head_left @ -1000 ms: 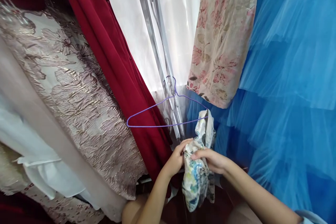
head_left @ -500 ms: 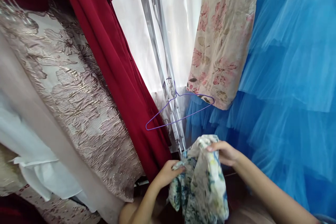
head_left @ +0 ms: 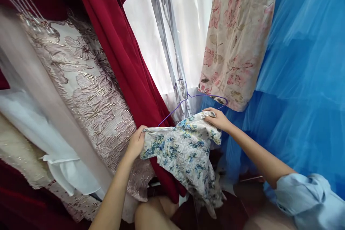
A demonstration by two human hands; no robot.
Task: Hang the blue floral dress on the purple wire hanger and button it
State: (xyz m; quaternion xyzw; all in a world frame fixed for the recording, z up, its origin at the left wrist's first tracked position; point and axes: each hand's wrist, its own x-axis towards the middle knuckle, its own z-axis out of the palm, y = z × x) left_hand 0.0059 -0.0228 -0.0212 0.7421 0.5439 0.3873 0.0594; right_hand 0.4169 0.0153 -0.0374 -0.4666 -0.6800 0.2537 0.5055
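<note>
A small white garment with blue and yellow flowers point(head_left: 185, 151), its kind hard to tell between a dress and a blouse, is stretched between my two hands. My left hand point(head_left: 137, 143) pinches its left shoulder. At the right shoulder, my right hand point(head_left: 217, 119) grips the cloth, fingers closed. Just behind the garment's top edge hangs a purple wire hanger point(head_left: 206, 95), hooked on the metal rack post point(head_left: 165, 36). The garment covers the hanger's lower part.
On the left hang a dark red dress point(head_left: 118, 54), a pink-gold brocade dress point(head_left: 94, 93) and several pale garments. A beige floral dress point(head_left: 234, 50) and a blue tulle dress point(head_left: 302, 64) hang on the right. A white curtain point(head_left: 137, 18) is behind the post.
The bunched garment has been lifted and spread wide, with its flowered face showing. My left hand moved left and up, and my right hand moved up towards the hanger.
</note>
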